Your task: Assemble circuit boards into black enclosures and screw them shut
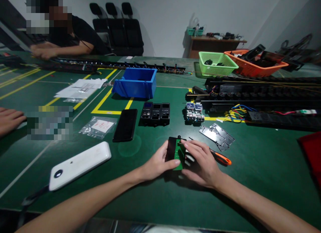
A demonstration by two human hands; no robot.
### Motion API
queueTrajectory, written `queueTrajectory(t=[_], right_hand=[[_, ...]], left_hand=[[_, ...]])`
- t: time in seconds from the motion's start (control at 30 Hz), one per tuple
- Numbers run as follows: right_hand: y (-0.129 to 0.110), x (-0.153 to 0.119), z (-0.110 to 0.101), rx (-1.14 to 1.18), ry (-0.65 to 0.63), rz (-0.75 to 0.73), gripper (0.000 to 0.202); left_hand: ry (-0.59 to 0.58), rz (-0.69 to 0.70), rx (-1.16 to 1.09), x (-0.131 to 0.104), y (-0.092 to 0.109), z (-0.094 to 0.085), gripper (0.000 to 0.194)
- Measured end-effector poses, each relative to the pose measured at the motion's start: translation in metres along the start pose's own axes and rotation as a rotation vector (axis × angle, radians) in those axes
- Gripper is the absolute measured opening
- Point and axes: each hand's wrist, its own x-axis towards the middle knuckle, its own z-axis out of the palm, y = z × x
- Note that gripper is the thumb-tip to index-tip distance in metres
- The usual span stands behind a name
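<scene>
My left hand (155, 164) is wrapped round a small black plastic housing (171, 146), its thumb lying across the lower part of a green circuit board (177, 154) set against it. From the other side my right hand (204, 164) grips the same board, with fingertips at its upper edge and the thumb low. A screwdriver (222, 157) with an orange and black handle lies behind my right hand, partly hidden by it. Beyond my hands stand several black housings (155, 114) in a row, small boards with metal-topped parts (194, 113), and flat dark cover plates (213, 134).
A black phone (125, 125), a plastic bag (99, 126) and a white handheld device (80, 166) lie to the left. Behind are a blue bin (136, 84), green basket (217, 64), orange basket (258, 67) and long black wired rails (255, 96). A person (82, 35) sits across the table.
</scene>
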Motion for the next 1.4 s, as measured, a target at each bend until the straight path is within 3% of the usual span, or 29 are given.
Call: queueTrajectory(t=[0.1,0.2,0.33,0.5,0.77,1.07,1.4], right_hand=[[-0.001,0.0,-0.002,0.048,0.02,0.034,0.075],[0.001,0.001,-0.004,0.165,0.066,0.166,0.067],[0.007,0.004,-0.004,0.443,-0.02,0.325,0.057],[0.01,0.004,-0.003,0.556,-0.056,0.417,0.045],[0.012,0.005,-0.004,0.678,0.098,0.624,0.04],[0.017,0.005,-0.003,0.732,0.092,0.65,0.037],[0.017,0.005,-0.003,0.761,0.074,0.684,0.037]], left_hand=[[-0.002,-0.002,0.042,0.0,-0.001,-0.002,0.056],[-0.029,-0.02,0.15,-0.003,-0.001,-0.004,0.056],[-0.056,-0.008,0.368,-0.006,0.003,-0.004,0.058],[-0.018,0.008,0.523,-0.007,0.009,-0.001,0.056],[0.028,0.014,0.355,-0.005,0.005,0.001,0.06],[0.201,0.016,0.225,0.003,0.003,-0.007,0.053],[0.218,-0.004,0.202,0.006,0.006,-0.006,0.053]])
